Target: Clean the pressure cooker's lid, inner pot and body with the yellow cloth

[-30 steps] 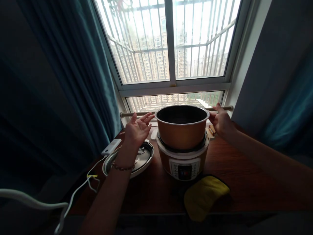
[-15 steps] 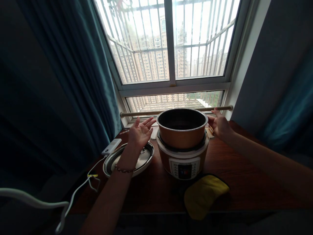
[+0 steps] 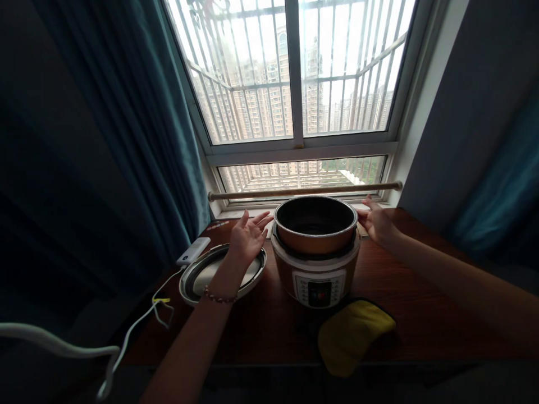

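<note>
A rice cooker inner pot, copper-brown outside and dark inside, sits partway down in the rice cooker body, its rim still above the opening. My left hand supports the pot's left rim with its fingertips, palm turned up. On the opposite side, my right hand grips the rim with its fingers, which are partly hidden behind the pot. Under my left wrist lies the round cooker lid, inner side up, on the wooden table.
A yellow cloth with dark edging hangs over the front table edge. At the left stand a white power strip and its white cable. Behind the table are a rail and a window; a blue curtain hangs left.
Both hands have lowered the inner pot, so less of its wall shows above the cooker body. The lid and cloth have stayed in place.
</note>
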The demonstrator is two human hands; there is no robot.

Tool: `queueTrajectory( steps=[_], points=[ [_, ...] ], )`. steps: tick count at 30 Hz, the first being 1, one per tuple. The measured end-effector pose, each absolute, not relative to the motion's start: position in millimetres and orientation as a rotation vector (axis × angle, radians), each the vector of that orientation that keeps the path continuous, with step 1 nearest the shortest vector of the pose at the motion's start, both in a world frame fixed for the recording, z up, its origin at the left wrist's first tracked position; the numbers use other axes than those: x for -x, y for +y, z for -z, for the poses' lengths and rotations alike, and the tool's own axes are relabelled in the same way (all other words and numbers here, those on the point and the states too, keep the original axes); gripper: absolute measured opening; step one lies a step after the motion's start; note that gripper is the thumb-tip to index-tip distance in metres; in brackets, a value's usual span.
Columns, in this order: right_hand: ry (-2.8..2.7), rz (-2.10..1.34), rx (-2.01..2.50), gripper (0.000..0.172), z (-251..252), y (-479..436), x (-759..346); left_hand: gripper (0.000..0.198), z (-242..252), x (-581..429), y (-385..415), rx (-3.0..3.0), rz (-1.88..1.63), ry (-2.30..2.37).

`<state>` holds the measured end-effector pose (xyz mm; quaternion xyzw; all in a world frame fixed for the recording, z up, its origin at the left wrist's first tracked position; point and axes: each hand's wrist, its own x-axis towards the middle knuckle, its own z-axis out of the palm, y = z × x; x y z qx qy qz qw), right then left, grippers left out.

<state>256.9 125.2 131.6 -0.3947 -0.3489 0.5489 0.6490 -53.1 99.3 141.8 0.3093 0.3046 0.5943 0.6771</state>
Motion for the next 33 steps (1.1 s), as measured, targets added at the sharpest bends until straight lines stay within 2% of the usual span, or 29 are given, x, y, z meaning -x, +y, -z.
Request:
queueTrajectory(
  steps=[8, 33],
  points=[
    [-0.800, -1.255, 0.948, 0.019, -124.1, 124.7, -255.6, 0.046, -130.3, 55.9, 101.6, -0.698, -1.315, 0.688],
    [-0.950, -1.240, 0.936, 0.015, -105.5, 131.3, -262.1, 0.046, -120.6, 51.8, 95.9, -0.639, -1.309, 0.691]
  ],
)
